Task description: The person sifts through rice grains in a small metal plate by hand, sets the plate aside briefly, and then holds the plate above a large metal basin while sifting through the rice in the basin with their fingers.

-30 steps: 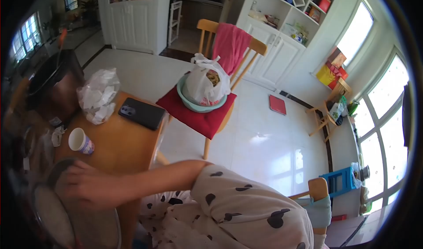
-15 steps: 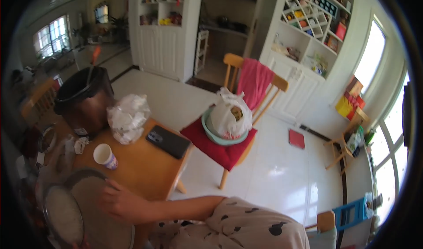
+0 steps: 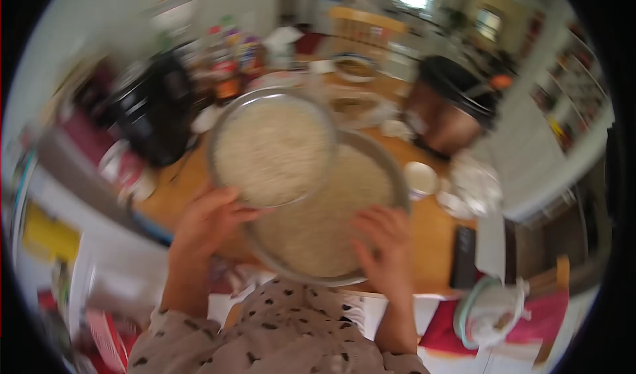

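In the head view, the whole scene is smeared by blur and its corners are cut to black; the bowl (image 3: 273, 93), filled with pale grain (image 3: 273, 149), covers the far left part of a wider pan (image 3: 402, 192), so that stretch of the pan's rim is hidden; whether the bowl rests on the rim or is held clear of it, I cannot tell; the bottles (image 3: 224, 72) and packets at the far left of the desk (image 3: 432, 241) run together, their labels unreadable; the wooden chair (image 3: 368, 33) beyond is partly screened by the desk's clutter.

The two hands are well apart; the left hand (image 3: 205, 218) is clamped on the bowl's near left edge, thumb and fingers at the rim, some of the grip lost underneath; the right hand (image 3: 385, 241) is part open, fingers loosely curled and slightly spread, above the right side of the pan; whether its fingertips touch the grain in there is too blurred to tell.

The pan lies at the near edge of the desk, in front of the person; a paper cup (image 3: 421, 178) stands just right of it, with a crumpled plastic bag (image 3: 477, 183) beyond and a dark phone (image 3: 464, 258) nearer.
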### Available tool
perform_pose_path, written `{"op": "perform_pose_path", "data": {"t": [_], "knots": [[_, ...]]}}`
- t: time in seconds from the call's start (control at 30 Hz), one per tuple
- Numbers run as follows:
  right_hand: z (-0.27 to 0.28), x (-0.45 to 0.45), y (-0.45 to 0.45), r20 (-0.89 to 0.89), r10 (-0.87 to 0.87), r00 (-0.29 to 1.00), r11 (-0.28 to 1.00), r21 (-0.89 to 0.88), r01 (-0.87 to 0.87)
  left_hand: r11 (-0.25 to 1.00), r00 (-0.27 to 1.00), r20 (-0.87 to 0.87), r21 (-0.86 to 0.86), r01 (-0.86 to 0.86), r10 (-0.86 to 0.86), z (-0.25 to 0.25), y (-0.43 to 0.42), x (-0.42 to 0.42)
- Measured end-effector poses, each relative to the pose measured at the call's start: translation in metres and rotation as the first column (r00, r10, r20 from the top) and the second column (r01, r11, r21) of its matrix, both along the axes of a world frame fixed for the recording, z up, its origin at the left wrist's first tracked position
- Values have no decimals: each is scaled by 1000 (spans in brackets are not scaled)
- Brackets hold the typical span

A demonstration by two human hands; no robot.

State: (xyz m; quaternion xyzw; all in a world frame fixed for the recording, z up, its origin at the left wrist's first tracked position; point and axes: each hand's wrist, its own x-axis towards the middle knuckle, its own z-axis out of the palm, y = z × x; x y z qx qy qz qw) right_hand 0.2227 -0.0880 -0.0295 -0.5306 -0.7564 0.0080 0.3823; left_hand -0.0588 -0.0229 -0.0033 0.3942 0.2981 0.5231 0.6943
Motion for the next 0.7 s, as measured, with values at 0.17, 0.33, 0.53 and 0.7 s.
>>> {"op": "perform_pose_path", "data": {"t": [0.17, 0.33, 0.53, 0.7], "knots": [[4, -11, -9, -5, -25, 1000, 997, -77, 24, 990, 989, 58, -39, -136, 138, 2, -42, -43], [-2, -18, -9, -13, -19, 1000, 998, -63, 18, 954, 954, 44, -62, -295, 297, -12, -86, -95], [-12, -3, -7, -5, -9, 1000, 998, -67, 9, 907, 920, 9, -171, -385, 392, -37, -133, -130], [-17, 2, -10, -37, -38, 999, 988, -149, 32, 855, 887, 15, -273, -440, 462, -63, -157, -148]]}}
